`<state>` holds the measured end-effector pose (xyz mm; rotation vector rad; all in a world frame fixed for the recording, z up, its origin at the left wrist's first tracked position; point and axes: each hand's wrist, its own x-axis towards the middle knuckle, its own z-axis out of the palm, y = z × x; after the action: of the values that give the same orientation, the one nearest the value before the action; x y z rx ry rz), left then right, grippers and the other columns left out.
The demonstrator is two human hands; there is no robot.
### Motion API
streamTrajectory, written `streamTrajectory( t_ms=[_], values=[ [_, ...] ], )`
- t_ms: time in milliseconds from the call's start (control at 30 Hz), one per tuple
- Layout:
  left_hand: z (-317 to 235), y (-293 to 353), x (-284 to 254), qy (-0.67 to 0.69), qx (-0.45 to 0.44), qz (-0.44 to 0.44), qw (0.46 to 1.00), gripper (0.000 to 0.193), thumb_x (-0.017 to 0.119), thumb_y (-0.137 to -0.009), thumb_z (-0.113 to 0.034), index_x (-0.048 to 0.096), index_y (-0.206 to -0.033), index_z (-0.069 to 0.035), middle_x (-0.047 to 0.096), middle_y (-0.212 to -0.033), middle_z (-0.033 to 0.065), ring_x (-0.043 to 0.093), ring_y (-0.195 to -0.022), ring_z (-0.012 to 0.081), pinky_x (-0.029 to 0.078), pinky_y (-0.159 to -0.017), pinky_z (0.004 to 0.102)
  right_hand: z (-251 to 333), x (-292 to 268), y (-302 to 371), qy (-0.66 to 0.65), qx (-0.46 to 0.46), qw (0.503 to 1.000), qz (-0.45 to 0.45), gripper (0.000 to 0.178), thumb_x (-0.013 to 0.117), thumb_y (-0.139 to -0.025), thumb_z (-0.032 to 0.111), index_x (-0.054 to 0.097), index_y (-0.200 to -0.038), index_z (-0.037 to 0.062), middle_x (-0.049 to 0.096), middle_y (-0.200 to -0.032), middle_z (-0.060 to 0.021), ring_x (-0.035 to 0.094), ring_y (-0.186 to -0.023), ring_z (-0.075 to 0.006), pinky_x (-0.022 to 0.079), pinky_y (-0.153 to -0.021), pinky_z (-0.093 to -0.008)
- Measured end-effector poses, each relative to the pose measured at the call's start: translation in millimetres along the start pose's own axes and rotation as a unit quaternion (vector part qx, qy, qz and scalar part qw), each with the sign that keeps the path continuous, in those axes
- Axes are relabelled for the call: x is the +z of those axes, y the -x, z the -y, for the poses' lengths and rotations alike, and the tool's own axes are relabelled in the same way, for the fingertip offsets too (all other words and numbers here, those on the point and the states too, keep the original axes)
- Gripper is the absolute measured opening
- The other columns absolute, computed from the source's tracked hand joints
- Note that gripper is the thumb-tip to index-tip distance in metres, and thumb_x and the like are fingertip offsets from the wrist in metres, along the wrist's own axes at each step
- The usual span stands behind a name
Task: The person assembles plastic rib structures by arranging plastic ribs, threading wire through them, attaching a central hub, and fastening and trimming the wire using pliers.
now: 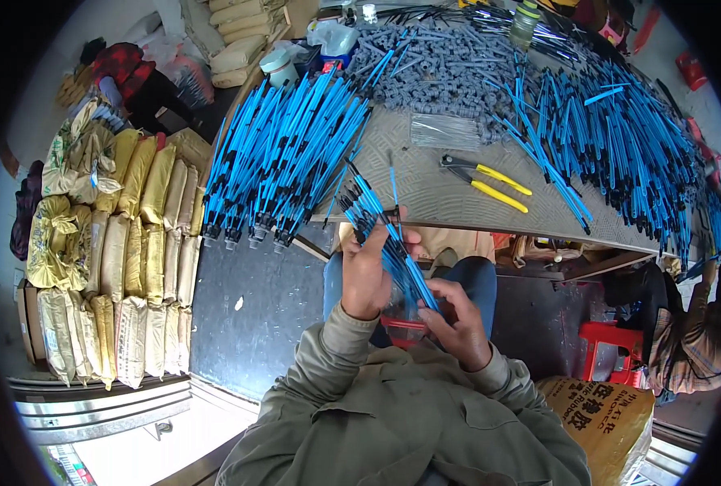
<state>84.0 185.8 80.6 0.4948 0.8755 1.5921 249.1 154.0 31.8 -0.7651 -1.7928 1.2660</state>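
Note:
Over my lap, just off the table edge, my left hand [367,271] is closed around the upper part of a bundle of blue rods [413,279] with black end pieces. My right hand [457,320] grips the lower end of the same bundle, its thumb lying along the rods. The bundle tilts, its black-tipped upper end above the table's edge. A few rod tips fan out past my left fingers. Beyond my hands lie cutting pliers [490,182] with yellow handles on the table [429,198]. My palms hide part of the rods.
Large heaps of blue rods lie on the left [283,154] and right [619,146] of the table. Small grey plastic parts [441,69] are piled at the back. Stacked sacks [125,243] stand at left. One person [138,77] bends behind them; another [692,340] sits at right.

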Motion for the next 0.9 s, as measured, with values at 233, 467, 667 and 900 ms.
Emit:
streamTrajectory(
  t_ms=[233,467,667,900],
  values=[
    [-3.3,-3.7,0.3,-0.034,0.039,0.035,0.998,0.022,0.057,-0.089,-0.015,0.058,-0.106,0.0,0.063,-0.076,0.0102,0.062,-0.066,0.0175,0.05,-0.059,0.0292,-3.0,-1.8,4.8,-0.122,0.035,0.991,0.028,0.029,0.036,-0.096,0.009,0.037,-0.123,-0.0024,0.061,-0.098,-0.0143,0.062,-0.071,-0.0137,0.051,-0.059,-0.0249],
    [-7.2,0.9,-10.1,-0.051,0.071,0.023,0.996,0.018,0.061,-0.085,-0.007,0.059,-0.102,-0.002,0.064,-0.077,0.0107,0.062,-0.067,0.0184,0.051,-0.061,0.0313,-25.5,3.5,7.3,-0.19,0.106,0.976,-0.005,0.029,0.04,-0.094,0.009,0.04,-0.122,-0.0014,0.061,-0.096,-0.0131,0.061,-0.077,-0.016,0.05,-0.071,-0.028],
    [-21.2,21.2,5.5,-0.071,0.046,0.189,0.978,0.019,0.063,-0.083,-0.002,0.062,-0.103,-0.001,0.067,-0.09,0.0111,0.064,-0.078,0.017,0.052,-0.071,0.0308,-6.0,-39.6,-9.8,0.106,-0.027,0.984,-0.142,0.038,0.06,-0.08,0.013,0.051,-0.114,0.0004,0.054,-0.107,-0.0143,0.051,-0.102,-0.023,0.041,-0.086,-0.0329],
    [-1.8,26.8,16.7,-0.13,-0.018,0.219,0.967,0.017,0.062,-0.084,-0.001,0.064,-0.101,0.0,0.067,-0.094,0.0073,0.061,-0.082,0.0102,0.049,-0.074,0.0256,61.6,-54.7,-58.4,0.219,-0.209,0.941,-0.152,0.031,0.077,-0.063,0.014,0.069,-0.092,0.0075,0.053,-0.116,-0.012,0.044,-0.112,-0.0326,0.032,-0.096,-0.0433]
  ],
)
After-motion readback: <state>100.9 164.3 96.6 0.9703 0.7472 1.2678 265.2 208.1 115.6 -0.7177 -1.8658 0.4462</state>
